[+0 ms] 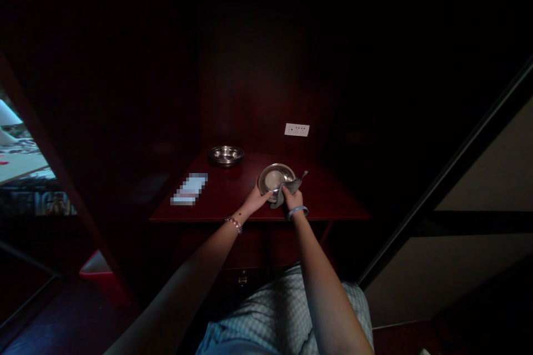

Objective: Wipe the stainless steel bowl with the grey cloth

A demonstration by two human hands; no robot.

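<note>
Metal bowl (273,179): my left hand (258,199) pinches its rim, my right hand (295,198) pinches a grey cloth (278,197) against it — near the surface (333,202)'s front edge, open room rightward.

The bench (328,197) has room to pass along its right edge — front corner to back. A bowl (273,179) and cloth (292,184) block the middle near the front edge; nested bowls (226,157) stand by the back left corner, a pixelated item (189,188) near the left edge.
</note>
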